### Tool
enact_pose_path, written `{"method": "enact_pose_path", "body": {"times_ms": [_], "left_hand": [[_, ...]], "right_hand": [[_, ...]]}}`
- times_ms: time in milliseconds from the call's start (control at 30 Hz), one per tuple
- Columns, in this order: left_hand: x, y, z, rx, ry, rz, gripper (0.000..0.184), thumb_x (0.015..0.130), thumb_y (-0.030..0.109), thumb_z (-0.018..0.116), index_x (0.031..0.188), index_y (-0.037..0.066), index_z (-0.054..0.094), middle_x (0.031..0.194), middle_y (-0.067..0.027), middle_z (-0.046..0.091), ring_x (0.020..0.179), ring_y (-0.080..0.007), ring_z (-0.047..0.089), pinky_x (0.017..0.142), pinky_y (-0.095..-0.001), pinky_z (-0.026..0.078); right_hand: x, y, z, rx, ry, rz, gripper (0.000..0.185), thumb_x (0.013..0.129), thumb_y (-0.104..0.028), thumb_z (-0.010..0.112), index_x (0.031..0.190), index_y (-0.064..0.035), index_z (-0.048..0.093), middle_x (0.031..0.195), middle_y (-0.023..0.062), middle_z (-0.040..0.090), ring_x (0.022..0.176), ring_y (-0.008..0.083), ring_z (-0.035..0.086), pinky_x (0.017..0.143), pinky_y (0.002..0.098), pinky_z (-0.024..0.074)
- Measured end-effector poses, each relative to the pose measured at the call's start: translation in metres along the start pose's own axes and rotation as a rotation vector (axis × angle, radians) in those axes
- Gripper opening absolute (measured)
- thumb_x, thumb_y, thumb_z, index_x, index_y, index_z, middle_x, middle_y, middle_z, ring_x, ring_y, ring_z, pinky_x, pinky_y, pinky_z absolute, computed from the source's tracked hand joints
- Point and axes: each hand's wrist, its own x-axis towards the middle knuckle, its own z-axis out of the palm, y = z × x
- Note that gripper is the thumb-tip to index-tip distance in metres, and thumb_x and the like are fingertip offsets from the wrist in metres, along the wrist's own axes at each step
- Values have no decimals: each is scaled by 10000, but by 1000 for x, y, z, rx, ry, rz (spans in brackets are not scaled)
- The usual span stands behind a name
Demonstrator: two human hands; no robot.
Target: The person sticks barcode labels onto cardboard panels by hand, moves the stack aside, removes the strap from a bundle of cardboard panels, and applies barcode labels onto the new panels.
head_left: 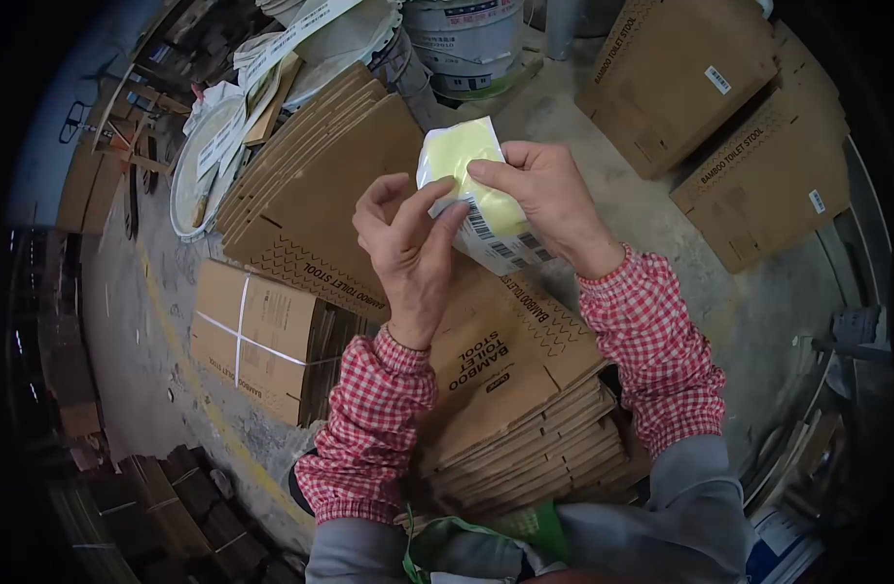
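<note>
The head view shows the label sheet (502, 212) in the upper centre of the frame, above the flat carton stack (525, 365). The main risk, in my judgement, is that a label creases or tears, because the sheet is bent between the hands and nothing firm supports it from behind. A label could also stick to a fingertip and sit crooked, if it is pulled unevenly from its edge. If the grip loosens, the sheet could fall onto the cartons below.

The right hand (556, 200) is closed on the sheet's right side, its thumb lying flat over the yellow face. The left hand (405, 248) comes from the lower left, wrist raised, fingers curled, with thumb and index finger at the sheet's left edge. Whether these two fingertips truly pinch a label, I cannot tell, as they partly hide it. Both forearms, in checked sleeves (374, 419), reach upward and converge.
</note>
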Motion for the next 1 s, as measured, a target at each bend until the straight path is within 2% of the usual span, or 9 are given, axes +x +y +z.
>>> {"method": "enact_pose_path", "body": {"times_ms": [67,133,333,533,667,733,800,900,1000], "left_hand": [[3,-6,-2,253,48,179,262,764,86,727,1021,97,684,1028,-43,546,932,-203,538,891,-358,362],[6,-15,-6,258,-82,320,269,699,104,750,959,105,683,1002,-42,568,963,-245,537,926,-417,302],[4,-18,-12,334,-133,393,202,654,71,740,818,96,624,927,-53,583,980,-224,545,866,-380,332],[-3,-21,-14,362,-83,518,217,685,67,719,876,72,617,929,-68,575,957,-240,552,852,-395,351],[-7,-19,-15,414,-39,439,217,696,62,711,895,76,627,920,-54,574,931,-241,559,845,-392,356],[-8,-23,-19,492,-75,575,221,698,63,693,909,81,633,904,-44,574,916,-235,564,835,-390,358],[-10,-20,-21,502,-104,577,215,691,65,675,901,86,634,894,-40,575,908,-229,569,832,-389,356],[-11,-22,-18,493,-125,677,211,688,55,644,898,61,628,902,-59,578,911,-234,577,803,-396,385],[-19,-29,-19,516,-111,773,220,683,52,641,903,53,629,892,-68,579,903,-242,583,794,-400,400]], "right_hand": [[-1,4,4,-47,26,6,215,871,-144,625,957,50,656,822,31,653,710,65,594,609,210,480],[-1,9,7,-225,75,-115,241,825,-170,592,797,67,623,614,54,591,585,75,506,525,285,433],[-13,7,13,-530,62,-210,261,836,-193,568,763,57,571,540,86,467,544,78,429,503,322,396],[-9,21,15,-329,43,-185,272,833,-184,561,720,63,544,533,118,450,536,88,409,498,327,390],[-9,18,14,-359,30,-149,275,828,-178,556,705,68,536,527,115,445,530,92,407,497,327,389],[-8,23,14,-407,17,-168,273,824,-169,545,694,70,533,516,90,432,527,90,403,492,327,384],[-7,25,13,-426,13,-152,262,811,-156,534,680,70,534,509,63,430,524,85,395,485,328,377],[-8,17,12,-273,4,0,258,780,-145,530,634,69,531,526,8,454,539,76,406,480,316,371],[-2,29,7,-245,20,63,259,775,-141,537,624,70,534,557,13,472,573,79,423,499,310,381]]}}
